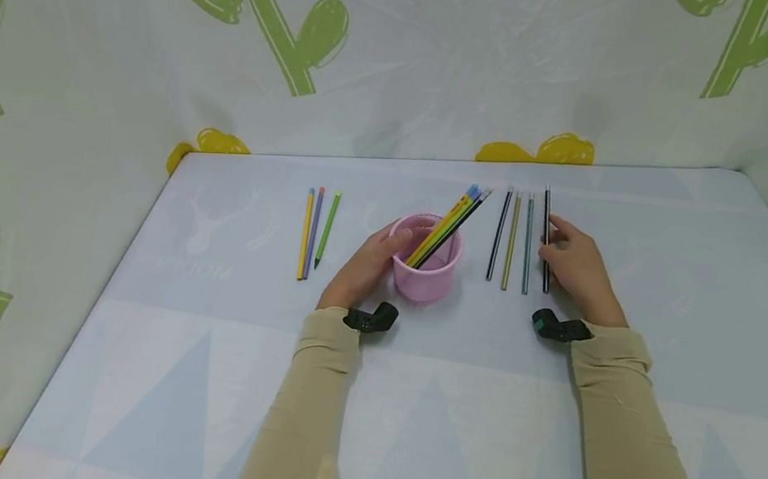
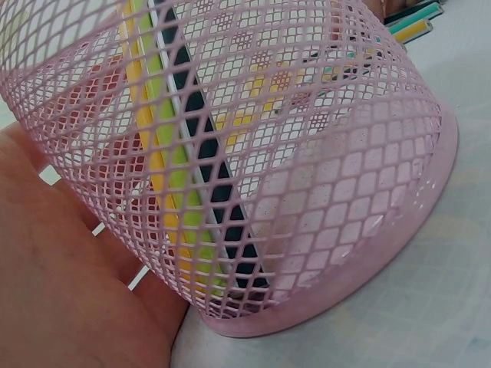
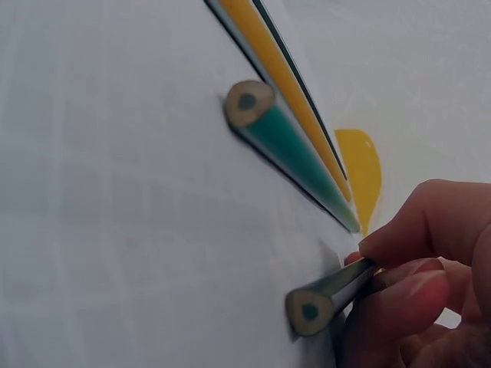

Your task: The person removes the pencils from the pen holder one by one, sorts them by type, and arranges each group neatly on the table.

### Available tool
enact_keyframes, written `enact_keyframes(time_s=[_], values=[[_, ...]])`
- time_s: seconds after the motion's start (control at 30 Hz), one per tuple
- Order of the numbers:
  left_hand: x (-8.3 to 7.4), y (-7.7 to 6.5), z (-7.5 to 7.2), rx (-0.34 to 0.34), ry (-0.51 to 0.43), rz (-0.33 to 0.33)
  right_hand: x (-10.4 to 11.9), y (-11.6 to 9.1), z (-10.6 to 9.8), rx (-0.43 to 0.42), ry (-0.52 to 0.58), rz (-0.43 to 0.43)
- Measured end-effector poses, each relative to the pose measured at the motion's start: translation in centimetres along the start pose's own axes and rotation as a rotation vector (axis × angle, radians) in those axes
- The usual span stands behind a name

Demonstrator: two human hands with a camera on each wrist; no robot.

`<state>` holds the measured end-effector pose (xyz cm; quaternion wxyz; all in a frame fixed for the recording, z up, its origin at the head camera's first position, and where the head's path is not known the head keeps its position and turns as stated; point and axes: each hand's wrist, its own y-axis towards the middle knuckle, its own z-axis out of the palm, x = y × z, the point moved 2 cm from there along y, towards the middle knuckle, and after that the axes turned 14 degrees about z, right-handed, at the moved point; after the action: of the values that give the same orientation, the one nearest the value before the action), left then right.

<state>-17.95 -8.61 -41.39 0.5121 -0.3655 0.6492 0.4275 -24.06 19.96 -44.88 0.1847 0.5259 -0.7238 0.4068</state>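
My left hand (image 1: pixel 365 264) holds a pink mesh pencil cup (image 1: pixel 422 287) from its left side, thumb at the rim. Inside the cup lean several pencils (image 1: pixel 448 229), yellow, green and black, tilted to the right. To the right, my right hand (image 1: pixel 579 264) pinches a dark pencil (image 1: pixel 546 213) between thumb and fingers; its unsharpened end (image 3: pixel 310 311) faces the right wrist camera. Left of that pencil lie a teal pencil (image 1: pixel 527 250), a gold-yellow pencil (image 1: pixel 510 247) and a dark pencil (image 1: pixel 498 237), side by side on the table.
Left of the cup, a yellow pencil (image 1: pixel 305 235), a purple pencil (image 1: pixel 312 241) and a sharpened green pencil (image 1: pixel 327 231) lie on the pale patterned tabletop (image 1: pixel 424 464). Leaf-printed sheeting (image 1: pixel 458 59) rises behind the table's far edge.
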Motion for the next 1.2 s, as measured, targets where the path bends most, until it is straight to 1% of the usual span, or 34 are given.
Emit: enact_keyframes(time_s=[0.23,0.37,0.53,0.63,0.73,0.83,1.07,1.13,1.2], values=[[-0.2,0.0,0.1,0.001,-0.008,-0.004,-0.1,0.0,0.0,-0.028,-0.015,-0.017],[-0.3,0.0,0.1,-0.005,-0.011,-0.019,-0.1,0.1,0.0,-0.050,-0.018,-0.049],[-0.1,-0.1,0.0,-0.010,-0.004,-0.030,-0.1,0.0,0.1,-0.049,-0.008,-0.062],[0.0,-0.1,0.0,-0.008,-0.003,-0.025,0.1,-0.1,0.1,-0.060,-0.017,-0.072],[0.1,-0.1,0.0,-0.007,-0.004,-0.024,0.3,-0.2,0.0,-0.093,-0.042,-0.084],[0.0,0.0,0.0,-0.008,-0.007,-0.023,0.6,-0.3,-0.1,-0.119,-0.050,-0.076],[0.0,0.0,0.0,-0.002,-0.010,-0.019,1.1,-1.0,-0.3,-0.191,0.032,-0.023],[0.0,0.0,0.0,0.000,-0.010,-0.018,1.2,-1.0,-0.3,-0.195,0.056,-0.031],[0.0,0.0,0.0,-0.001,-0.011,-0.017,1.3,-1.0,-0.1,-0.182,0.072,-0.059]])
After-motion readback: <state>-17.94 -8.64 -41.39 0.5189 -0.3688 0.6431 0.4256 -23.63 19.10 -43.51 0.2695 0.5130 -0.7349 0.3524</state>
